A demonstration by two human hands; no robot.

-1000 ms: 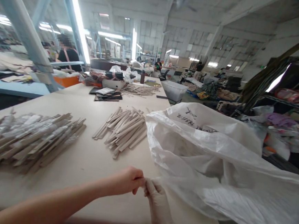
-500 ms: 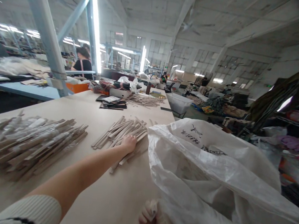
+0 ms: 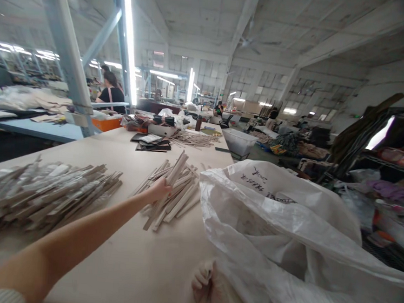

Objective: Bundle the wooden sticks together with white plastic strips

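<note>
My left hand (image 3: 160, 189) reaches out over the table and is closed round a small bundle of flat beige strips (image 3: 178, 166), which stands up at a slant from the fist. Beneath and beside it lies the smaller pile of strips (image 3: 184, 194), its pieces fanned loosely. My right hand (image 3: 204, 282) is low in the view, fingers curled in on the near edge of a large white plastic bag (image 3: 250, 253). The bag gapes open on the right, with black handwriting on its far side; its contents are mostly hidden.
A larger heap of similar strips (image 3: 55, 196) covers the left of the table (image 3: 123, 266). Farther back are black flat pieces (image 3: 150, 141), more strips (image 3: 196, 139) and a dark bottle (image 3: 198, 123). A clear plastic bin (image 3: 239, 142) stands beyond the table's right edge. A blue-grey post (image 3: 62, 33) rises at left.
My left hand has moved left and slightly up, and the bundle of strips in it now rises tilted above the pile. My right hand stays at the bag's edge.
</note>
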